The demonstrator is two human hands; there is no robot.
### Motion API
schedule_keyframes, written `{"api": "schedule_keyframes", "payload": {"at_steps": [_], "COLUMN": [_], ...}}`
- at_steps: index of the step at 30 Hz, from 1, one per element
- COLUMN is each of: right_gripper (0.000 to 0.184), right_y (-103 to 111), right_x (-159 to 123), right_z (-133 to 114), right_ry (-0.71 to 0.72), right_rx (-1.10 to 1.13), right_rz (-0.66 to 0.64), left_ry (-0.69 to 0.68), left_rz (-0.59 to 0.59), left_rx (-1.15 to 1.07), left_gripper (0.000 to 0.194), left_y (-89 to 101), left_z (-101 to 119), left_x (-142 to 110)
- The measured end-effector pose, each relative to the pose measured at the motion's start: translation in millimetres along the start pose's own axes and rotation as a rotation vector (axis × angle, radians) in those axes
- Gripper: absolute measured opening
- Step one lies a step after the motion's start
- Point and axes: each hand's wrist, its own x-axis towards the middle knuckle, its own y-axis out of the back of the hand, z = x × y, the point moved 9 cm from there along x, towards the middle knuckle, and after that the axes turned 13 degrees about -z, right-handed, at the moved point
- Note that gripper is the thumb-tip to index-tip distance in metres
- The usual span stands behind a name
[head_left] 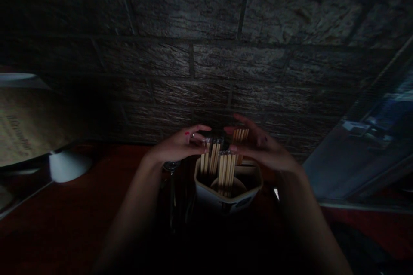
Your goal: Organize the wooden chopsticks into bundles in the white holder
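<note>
Curled fingers of the left hand and right hand surround the tops of the chopstick-like bundles; dimness means I cannot tell whether either hand grasps firmly. Light, even pressure near the tops should keep them from tipping or splaying. Pale, slender and mostly upright, they stand in a light-walled container at lower centre of the frame, some tipped with shiny wrapping.
</note>
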Motion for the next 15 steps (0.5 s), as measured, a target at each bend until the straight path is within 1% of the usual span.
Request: {"api": "schedule_keyframes", "payload": {"at_steps": [2, 4, 9, 12, 15], "right_gripper": [0.099, 0.1, 0.095, 0.092, 0.088], "right_y": [-4, -7, -3, -4, -3], "right_x": [5, 9, 9, 8, 7], "right_z": [5, 7, 5, 3, 2], "right_ry": [0.006, 0.02, 0.044, 0.032, 0.036], "right_rx": [0.03, 0.059, 0.094, 0.108, 0.113], "right_rz": [0.023, 0.03, 0.037, -0.004, -0.037], "left_ry": [-0.014, -0.031, -0.075, -0.123, -0.147], "left_rz": [0.018, 0.033, 0.029, 0.046, 0.079], "left_rx": [0.009, 0.028, 0.065, 0.06, 0.034], "left_gripper": [0.055, 0.053, 0.05, 0.056, 0.069], "left_y": [-1.1, -2.0, -3.6, -2.6, -2.7], "left_z": [0, 1, 5, 9, 9], "left_x": [2, 5, 7, 8, 12]}}
